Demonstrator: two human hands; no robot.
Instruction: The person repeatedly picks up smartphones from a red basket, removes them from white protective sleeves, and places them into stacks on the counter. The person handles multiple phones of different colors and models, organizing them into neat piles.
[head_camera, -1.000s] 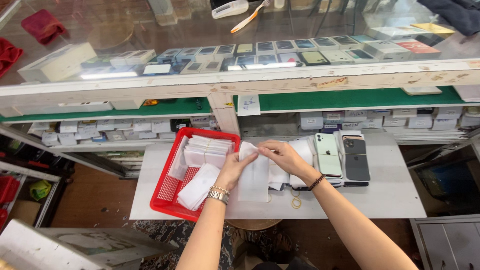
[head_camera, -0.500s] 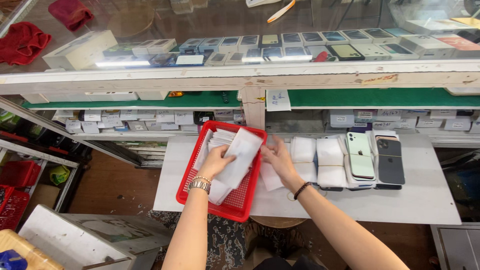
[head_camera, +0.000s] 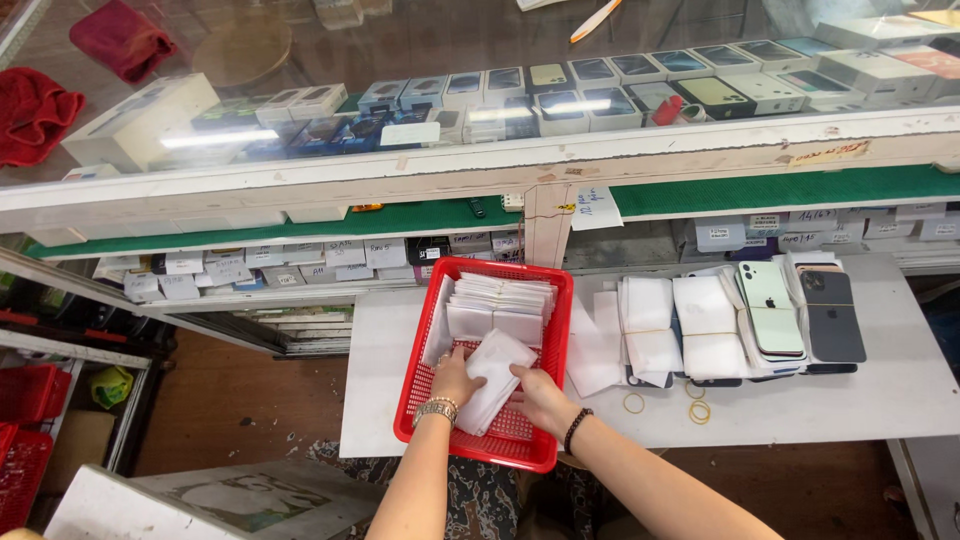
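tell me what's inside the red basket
Stacked white packets fill the back of the red basket; both hands, left hand and right hand, hold another. Whatever lies beneath is covered.

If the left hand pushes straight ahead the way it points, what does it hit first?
Likely the white packets stacked at the far end of the red basket; the left hand points up-frame toward them.

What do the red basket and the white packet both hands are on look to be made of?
Red basket: probably moulded plastic, going by its glossy rim and open lattice walls and floor.

White packet, held by the left hand and right hand: it looks like thin paper or a soft plastic sleeve, matte and slightly translucent with creases; which of the two I cannot tell.
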